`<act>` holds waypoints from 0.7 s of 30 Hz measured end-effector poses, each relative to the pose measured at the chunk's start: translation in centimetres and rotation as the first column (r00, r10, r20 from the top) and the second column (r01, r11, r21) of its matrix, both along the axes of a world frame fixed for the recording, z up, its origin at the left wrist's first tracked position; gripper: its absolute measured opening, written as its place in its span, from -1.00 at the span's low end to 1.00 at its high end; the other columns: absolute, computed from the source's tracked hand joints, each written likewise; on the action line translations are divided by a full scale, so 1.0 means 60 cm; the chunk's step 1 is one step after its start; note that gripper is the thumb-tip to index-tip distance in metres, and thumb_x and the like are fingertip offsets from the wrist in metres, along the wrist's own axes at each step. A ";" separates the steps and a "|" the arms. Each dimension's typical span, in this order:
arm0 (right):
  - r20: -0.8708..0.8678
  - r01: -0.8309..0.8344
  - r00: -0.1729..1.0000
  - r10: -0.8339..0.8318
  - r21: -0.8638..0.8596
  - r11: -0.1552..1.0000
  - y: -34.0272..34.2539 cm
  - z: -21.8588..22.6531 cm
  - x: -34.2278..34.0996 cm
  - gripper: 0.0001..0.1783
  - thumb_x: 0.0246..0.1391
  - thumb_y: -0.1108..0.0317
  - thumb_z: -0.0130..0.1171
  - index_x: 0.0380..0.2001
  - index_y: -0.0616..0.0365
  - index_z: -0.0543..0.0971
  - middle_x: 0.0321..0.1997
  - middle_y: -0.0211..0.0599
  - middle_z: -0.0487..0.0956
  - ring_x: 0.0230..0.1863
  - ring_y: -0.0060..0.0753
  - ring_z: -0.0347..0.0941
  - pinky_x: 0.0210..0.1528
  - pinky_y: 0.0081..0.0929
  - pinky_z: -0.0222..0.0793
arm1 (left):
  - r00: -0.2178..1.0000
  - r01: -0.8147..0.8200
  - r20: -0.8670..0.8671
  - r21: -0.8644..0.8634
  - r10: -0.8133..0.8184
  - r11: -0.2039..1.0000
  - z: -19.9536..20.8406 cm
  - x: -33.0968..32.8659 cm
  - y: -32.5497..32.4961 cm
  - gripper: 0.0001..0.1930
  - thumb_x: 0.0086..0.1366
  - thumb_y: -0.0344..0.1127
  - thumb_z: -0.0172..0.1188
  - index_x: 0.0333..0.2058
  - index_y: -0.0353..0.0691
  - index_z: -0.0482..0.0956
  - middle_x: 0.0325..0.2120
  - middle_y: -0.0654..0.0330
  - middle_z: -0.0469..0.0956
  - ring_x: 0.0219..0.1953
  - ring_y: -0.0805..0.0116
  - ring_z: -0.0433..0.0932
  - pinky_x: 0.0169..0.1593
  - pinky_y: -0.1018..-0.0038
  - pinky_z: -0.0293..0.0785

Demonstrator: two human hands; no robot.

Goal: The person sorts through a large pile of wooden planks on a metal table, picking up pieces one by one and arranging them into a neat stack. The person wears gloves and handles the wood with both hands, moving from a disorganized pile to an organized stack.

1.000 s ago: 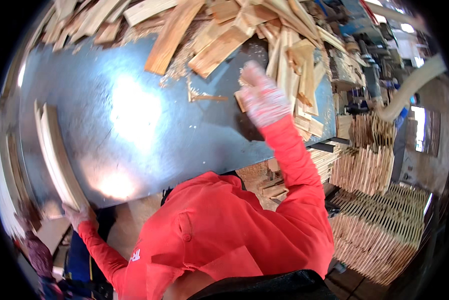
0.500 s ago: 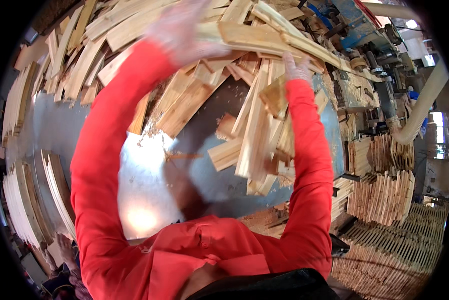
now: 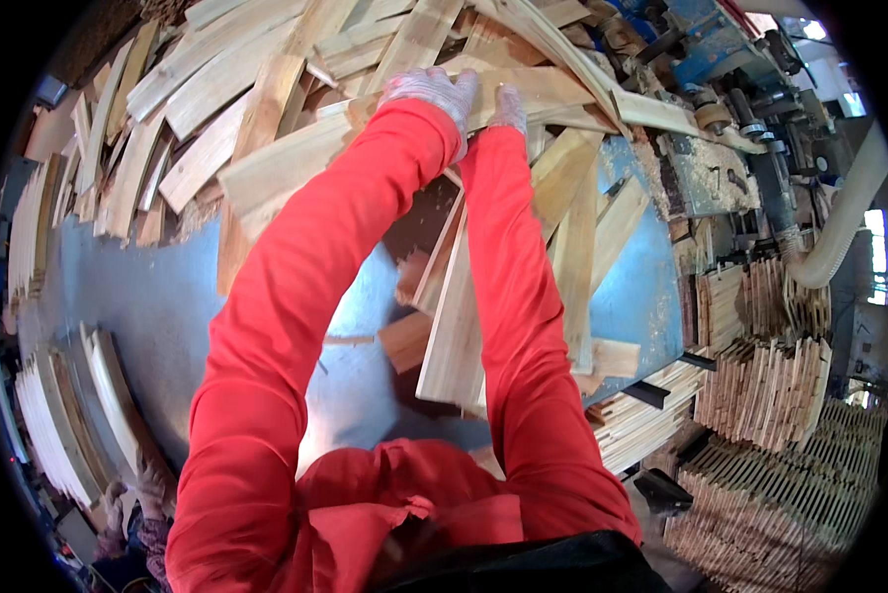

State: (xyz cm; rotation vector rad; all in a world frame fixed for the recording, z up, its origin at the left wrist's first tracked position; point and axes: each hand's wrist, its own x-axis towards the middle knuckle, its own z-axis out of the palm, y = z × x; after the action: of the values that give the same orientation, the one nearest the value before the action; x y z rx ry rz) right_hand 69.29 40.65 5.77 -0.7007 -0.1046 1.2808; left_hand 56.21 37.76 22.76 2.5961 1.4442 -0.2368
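Both arms reach forward in red sleeves to a heap of loose wooden boards. My left hand (image 3: pixel 432 97), in a pale glove, is closed over a wooden board (image 3: pixel 548 89) that lies crosswise in the heap. Just to its right, my gloved right hand (image 3: pixel 508 107) grips the same board at its near edge; most of its fingers are hidden. Another long board (image 3: pixel 291 170) slants away under my left wrist. Between and beside my forearms, several shorter boards (image 3: pixel 451 331) lie at angles on the metal table (image 3: pixel 167 296).
Machinery with sawdust (image 3: pixel 711 173) and a pale hose (image 3: pixel 852 222) stand at the right. Neat stacks of boards (image 3: pixel 765 390) rise below them. At the left edge are more stacked boards (image 3: pixel 53 425) and another person's hands (image 3: pixel 147 489) at a board.
My left hand has come right and down from the far left, close beside my right hand. My right hand has shifted left. Boards in the heap have moved.
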 end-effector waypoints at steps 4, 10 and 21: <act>0.073 -0.082 0.994 0.084 -0.028 0.996 -0.113 0.084 -0.150 -0.32 0.22 -0.15 -0.08 0.19 0.17 0.35 0.22 -0.13 0.41 0.19 -0.02 0.31 0.27 -0.02 0.16 | 0.990 -0.102 0.123 0.260 0.072 0.960 -0.024 -0.116 -0.113 -0.24 -0.07 -0.23 0.35 0.16 -0.08 0.25 -0.02 -0.10 0.45 0.02 -0.10 0.46 0.04 0.08 0.39; 0.431 -0.017 0.856 0.284 -0.527 0.849 -0.300 0.161 -0.373 -0.01 -0.18 0.24 0.50 0.21 0.39 0.15 0.10 0.04 0.44 0.01 -0.19 0.44 0.11 -0.30 0.36 | 0.850 -0.521 0.157 0.117 0.503 0.845 -0.053 -0.331 -0.337 -0.03 -0.10 -0.12 0.43 0.30 -0.01 0.10 0.12 -0.10 0.30 0.19 -0.08 0.30 0.18 0.09 0.27; 0.367 -0.275 0.816 0.445 -0.431 0.859 -0.323 -0.066 -0.607 -0.31 0.08 0.08 0.30 0.13 0.23 0.28 0.01 -0.11 0.46 -0.03 -0.29 0.43 -0.05 -0.42 0.43 | -0.319 -0.001 0.360 -0.925 0.877 0.380 -0.357 -0.759 -0.486 -0.33 0.12 -0.12 0.24 0.16 -0.33 0.32 -0.15 -0.06 0.55 -0.10 0.11 0.55 -0.02 0.30 0.51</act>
State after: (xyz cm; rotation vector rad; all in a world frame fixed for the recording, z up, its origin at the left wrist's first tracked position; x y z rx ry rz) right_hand 32.87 21.28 1.80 -1.3521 -0.4175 1.5001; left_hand 10.67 8.60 1.32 0.5151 1.2266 0.9571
